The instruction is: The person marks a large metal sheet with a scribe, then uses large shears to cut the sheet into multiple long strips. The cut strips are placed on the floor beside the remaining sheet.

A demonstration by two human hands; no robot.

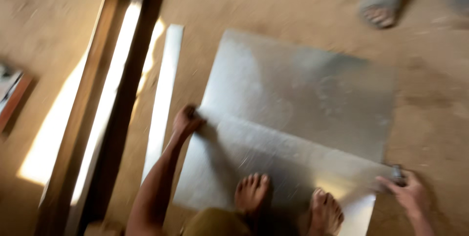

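On the dirt floor (303,1) beneath me lies a large sheet of thin, shiny metal (303,89) — the biggest thing in view, roughly square, dull silver with blurred reflections. I am crouched on its near part, both my bare feet planted on it: my left foot (251,192) and my right foot (325,211). A raised crease runs across the sheet from left to right, just ahead of my toes, so the work in hand looks to be bending or folding the sheet along that line.

To the left of the sheet, a long wooden beam (97,114) stretches away from me, with bright sunlight falling beside it. Between beam and sheet lies a narrow strip of the same metal (163,99), apart from the sheet.

My left hand (186,120) is curled closed on the left end of the crease, gripping the sheet's edge. My right hand (408,192) is at the right end, fingers closed around a small dark object (396,173) pressed against the sheet's edge — too blurred to tell what it is. I judge the next move calls for even pull from both hands while my feet pin the near flap.

At top right, another person's bare foot (378,15) stands on the floor, well apart from the sheet. No container shows clearly; a reddish edged thing (12,94) at far left is too blurred to name.
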